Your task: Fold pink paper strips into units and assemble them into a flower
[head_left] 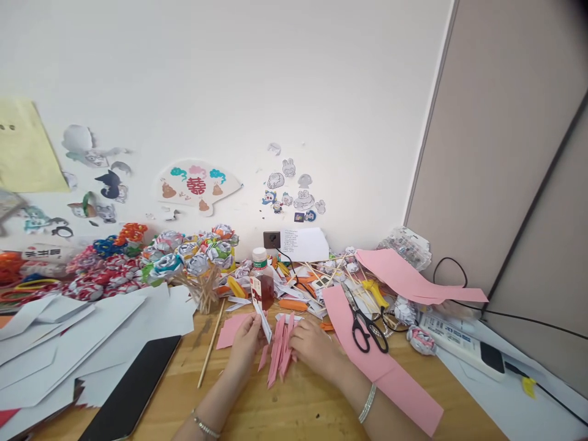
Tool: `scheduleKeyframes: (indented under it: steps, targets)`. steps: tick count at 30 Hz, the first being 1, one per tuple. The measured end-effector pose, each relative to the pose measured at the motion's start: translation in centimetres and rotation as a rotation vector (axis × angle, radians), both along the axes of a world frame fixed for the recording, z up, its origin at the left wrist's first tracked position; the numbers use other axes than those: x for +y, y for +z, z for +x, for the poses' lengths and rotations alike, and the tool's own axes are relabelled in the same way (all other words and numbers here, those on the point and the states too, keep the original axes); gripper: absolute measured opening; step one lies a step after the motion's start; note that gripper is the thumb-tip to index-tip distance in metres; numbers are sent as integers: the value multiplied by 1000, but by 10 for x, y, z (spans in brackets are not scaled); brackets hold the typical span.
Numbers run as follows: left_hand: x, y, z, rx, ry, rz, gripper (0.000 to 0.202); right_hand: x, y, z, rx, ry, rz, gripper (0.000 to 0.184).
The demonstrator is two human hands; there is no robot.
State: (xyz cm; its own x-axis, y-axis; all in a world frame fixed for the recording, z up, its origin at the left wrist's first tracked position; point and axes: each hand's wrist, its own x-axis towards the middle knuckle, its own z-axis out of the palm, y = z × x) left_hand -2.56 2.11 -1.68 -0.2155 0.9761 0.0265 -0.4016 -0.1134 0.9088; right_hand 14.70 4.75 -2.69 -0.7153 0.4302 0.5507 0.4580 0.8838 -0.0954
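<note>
My left hand is closed on a folded white paper strip with its upper end pointing up in front of the bottle. Several folded pink paper strips lie in a bunch on the wooden table between my hands. At their right edge, my right hand has its fingers curled onto a pink strip; its fingertips are partly hidden. Flat pink paper pieces rest just behind my left hand. To the right, black-handled scissors lie on a long pink paper sheet.
Behind my hands stands a bottle of reddish liquid. Rolled paper flowers crowd the back left. White sheets and a black flat device cover the left, beside a thin wooden stick. A white power strip lies right.
</note>
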Motion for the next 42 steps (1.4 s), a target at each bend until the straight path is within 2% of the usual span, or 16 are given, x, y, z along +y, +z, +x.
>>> scheduleKeyframes:
  steps: [5,10,13,16,18,21,27,31,34,42]
  targets:
    - [0,-1,2,72,-14,-32,36,10,-10,2,-92,27,97,8]
    - [2,-2,-1,75,2,-12,38,8,-4,4,-14,19,84,8]
    - [3,-2,-3,63,16,-8,39,6,1,5,90,-96,-35,10]
    - [3,-1,-3,67,27,-11,40,3,4,4,255,-194,-243,14]
    - [1,-1,-1,85,25,-9,40,-1,5,2,392,-185,-366,18]
    - [-2,2,5,144,7,-2,40,-5,8,-2,569,-142,-471,23]
    - [-10,7,17,255,-48,30,37,-10,10,-12,732,-162,-546,29]
    - [-13,6,23,261,-116,18,36,-13,7,-19,854,-206,-608,21]
    - [-13,4,26,240,-166,35,33,-17,5,-24,923,-163,-651,17]
    - [-13,1,24,238,-145,48,29,-21,9,-22,1050,-167,-701,16]
